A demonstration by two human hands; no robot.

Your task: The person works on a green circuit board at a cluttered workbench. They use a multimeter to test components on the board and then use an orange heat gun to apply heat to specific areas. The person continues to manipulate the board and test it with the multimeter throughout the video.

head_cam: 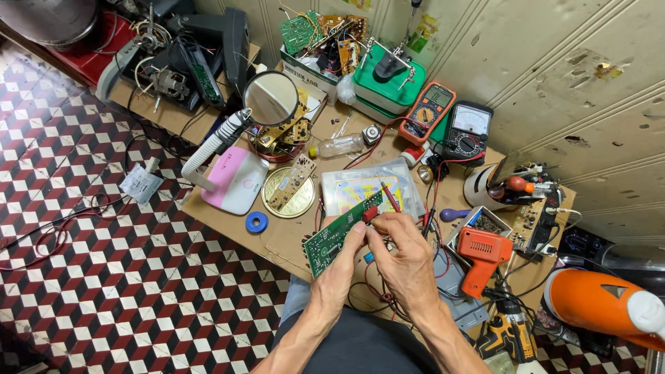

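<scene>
Item: green circuit board (334, 234), held tilted above the bench (277, 239) just in front of the clear plastic box (370, 187), left hand (338, 270) grip pinching its edge to steady it, right hand (402, 256) grip pinching a red probe (389, 198) against it.

A green circuit board (337, 233) is held tilted above a cardboard-covered bench (277, 239) by the left hand (337, 273); a red probe (388, 197) is pinched against its upper edge by the right hand (407, 257). An orange soldering gun (482, 257) is seen just right of the hands, a magnifier lamp (271, 99) and two multimeters (427, 113) farther back, and a blue tape roll (256, 222) at left
</scene>
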